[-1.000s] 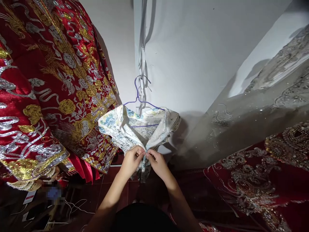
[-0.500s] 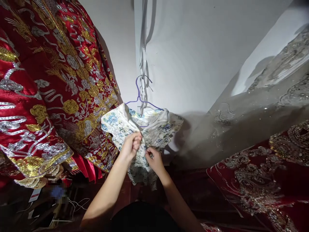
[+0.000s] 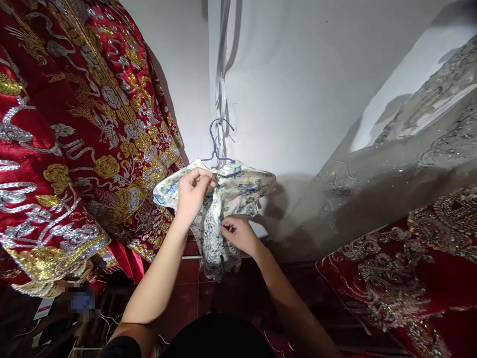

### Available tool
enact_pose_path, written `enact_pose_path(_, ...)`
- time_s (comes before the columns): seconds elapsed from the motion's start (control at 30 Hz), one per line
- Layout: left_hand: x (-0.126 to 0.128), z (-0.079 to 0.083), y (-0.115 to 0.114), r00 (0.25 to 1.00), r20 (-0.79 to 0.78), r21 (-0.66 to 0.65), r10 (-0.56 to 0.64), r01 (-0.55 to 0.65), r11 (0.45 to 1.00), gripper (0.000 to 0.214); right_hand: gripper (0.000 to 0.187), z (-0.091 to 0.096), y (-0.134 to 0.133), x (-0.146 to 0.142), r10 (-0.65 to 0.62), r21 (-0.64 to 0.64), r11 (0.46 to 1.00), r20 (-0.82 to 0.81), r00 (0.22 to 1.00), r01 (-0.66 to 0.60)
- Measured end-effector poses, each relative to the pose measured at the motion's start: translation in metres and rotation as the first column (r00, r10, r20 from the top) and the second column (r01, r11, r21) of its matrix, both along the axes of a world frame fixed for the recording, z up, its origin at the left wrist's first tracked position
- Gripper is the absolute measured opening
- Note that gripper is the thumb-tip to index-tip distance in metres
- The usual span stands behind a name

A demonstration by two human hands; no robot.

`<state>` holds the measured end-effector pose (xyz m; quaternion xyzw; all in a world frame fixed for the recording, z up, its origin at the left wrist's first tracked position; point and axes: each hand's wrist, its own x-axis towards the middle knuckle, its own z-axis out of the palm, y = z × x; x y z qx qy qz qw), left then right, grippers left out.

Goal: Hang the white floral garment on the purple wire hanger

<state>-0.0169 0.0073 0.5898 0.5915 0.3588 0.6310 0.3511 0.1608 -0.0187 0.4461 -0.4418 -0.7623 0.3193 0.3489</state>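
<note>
A short-sleeved floral shirt [image 3: 248, 186], white with blue and yellow print, hangs on a purple hanger [image 3: 213, 144] against the wall. My left hand [image 3: 194, 194] is closed at the shirt's front just below the collar, pinching the edge of the fabric there. Lower down, my right hand [image 3: 240, 233] pinches the front edge of the same shirt, thumb and finger together. The two front edges meet between my hands. Fabric behind my left hand is hidden.
White looped straps [image 3: 222, 94] run down the wall and hold the hanger's hook. A red jacket [image 3: 112, 114] with gold and silver embroidery hangs close on the left. At right are a sheer beaded fabric [image 3: 413, 129] and a dark red beaded garment [image 3: 395, 278].
My left hand has moved up to the collar. The shirt's neckline, open and folded outward before, is now drawn together. My right hand stays low on the front edge, slightly higher.
</note>
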Motion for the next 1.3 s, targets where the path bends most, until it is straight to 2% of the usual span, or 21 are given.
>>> enact_pose_path(0.03,-0.002,-0.007,0.003,0.999,-0.031,0.002,0.030,-0.030,1.000,0.008,0.021,0.012,0.004,0.000,0.014,0.005,1.000,0.004,1.000,-0.014)
enact_pose_path(0.1,-0.004,-0.019,0.010,0.995,-0.079,0.002,0.055,-0.055,0.998,0.020,0.020,0.036,0.014,0.000,-0.036,0.085,0.995,-0.075,0.997,0.042)
enact_pose_path(0.2,-0.006,-0.029,0.017,0.994,-0.098,-0.014,0.047,-0.049,0.999,0.019,0.035,0.072,0.034,0.000,-0.132,0.296,0.932,-0.260,0.957,0.209)
enact_pose_path(0.27,-0.006,-0.031,0.018,0.994,-0.081,-0.005,0.078,-0.078,0.997,0.016,0.045,0.092,0.048,-0.001,-0.129,0.382,0.897,-0.253,0.959,0.221)
enact_pose_path(0.33,-0.004,-0.031,0.016,0.988,-0.099,-0.004,0.118,-0.119,0.993,0.021,0.038,0.107,0.059,-0.002,-0.124,0.402,0.899,-0.144,0.982,0.173)
enact_pose_path(0.43,-0.001,-0.028,0.014,0.982,-0.181,-0.046,0.063,-0.072,0.996,0.027,0.028,0.120,0.064,-0.002,-0.122,0.400,0.910,0.004,0.992,0.111)
enact_pose_path(0.57,0.003,-0.021,0.012,0.979,-0.206,-0.036,-0.006,-0.001,0.999,0.033,0.029,0.128,0.054,0.000,-0.061,0.381,0.924,0.038,0.997,0.042)
enact_pose_path(0.73,0.008,-0.012,0.013,0.976,-0.218,0.023,-0.009,0.014,1.000,0.028,0.029,0.139,0.043,-0.009,-0.052,0.421,0.904,-0.048,0.998,0.067)
enact_pose_path(0.83,0.008,-0.025,0.013,0.948,-0.316,0.025,0.026,-0.019,1.000,0.025,0.031,0.153,0.042,-0.012,-0.103,0.421,0.886,-0.226,0.969,0.193)
enact_pose_path(0.9,0.003,-0.045,0.011,0.890,-0.455,-0.033,0.023,-0.042,0.999,0.024,0.029,0.161,0.042,-0.003,-0.175,0.384,0.859,-0.403,0.898,0.339)
enact_pose_path(0.97,-0.006,-0.067,0.006,0.818,-0.574,-0.120,-0.028,-0.051,0.991,0.024,0.026,0.165,0.041,0.019,-0.245,0.329,0.811,-0.559,0.792,0.484)
enact_pose_path(1.03,-0.018,-0.083,-0.001,0.785,-0.614,-0.177,-0.086,-0.031,0.984,0.024,0.022,0.157,0.038,0.051,-0.266,0.264,0.778,-0.683,0.680,0.570)
enact_pose_path(1.07,-0.024,-0.086,-0.003,0.793,-0.604,-0.172,-0.079,-0.032,0.985,0.024,0.020,0.149,0.036,0.068,-0.257,0.222,0.784,-0.734,0.629,0.579)
enact_pose_path(1.13,-0.034,-0.081,-0.004,0.844,-0.532,-0.085,0.060,-0.124,0.989,0.020,0.016,0.126,0.032,0.098,-0.183,0.089,0.823,-0.893,0.411,0.561)
enact_pose_path(1.17,-0.038,-0.075,-0.001,0.865,-0.466,-0.016,0.184,-0.216,0.976,0.020,0.015,0.111,0.029,0.110,-0.181,0.038,0.836,-0.923,0.340,0.547)
enact_pose_path(1.23,-0.043,-0.058,0.009,0.844,-0.324,0.115,0.427,-0.412,0.904,0.036,0.014,0.080,0.022,0.122,-0.229,-0.141,0.884,-0.962,0.149,0.445)
enact_pose_path(1.3,-0.045,-0.041,0.022,0.795,-0.293,0.197,0.532,-0.494,0.847,0.037,0.016,0.049,0.016,0.121,-0.334,-0.329,0.901,-0.942,-0.032,0.282)
